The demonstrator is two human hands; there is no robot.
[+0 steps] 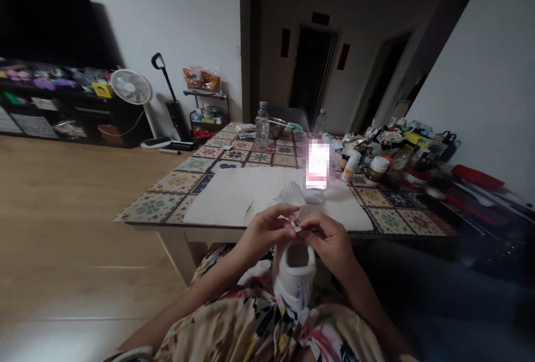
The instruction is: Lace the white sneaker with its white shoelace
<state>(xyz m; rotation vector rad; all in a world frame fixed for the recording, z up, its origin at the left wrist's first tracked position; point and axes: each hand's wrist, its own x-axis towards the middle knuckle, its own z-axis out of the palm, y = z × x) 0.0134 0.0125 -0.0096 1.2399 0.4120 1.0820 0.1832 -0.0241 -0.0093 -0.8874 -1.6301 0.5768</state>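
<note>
A white shoe point(293, 287) rests on my lap with its heel towards me. Its toe end points to the table, and its collar opening faces up. Over the front of that opening, my left hand point(270, 229) and my right hand point(328, 240) meet with fingers pinched together. Between the fingertips shows a small white strip point(296, 226), which looks like part of the shoelace. Both hands hide much of the shoe's lacing. Just beyond them stands a phone with a bright, blurred screen point(317, 165).
White paper point(221, 192) covers the near part of the patterned table point(171, 184). Plastic bottles point(262, 125) and a metal bowl point(276, 128) stand farther back. Jars point(376, 170) and clutter crowd the right side. On the floor at left are a fan point(131, 87) and an upright floor cleaner point(178, 120).
</note>
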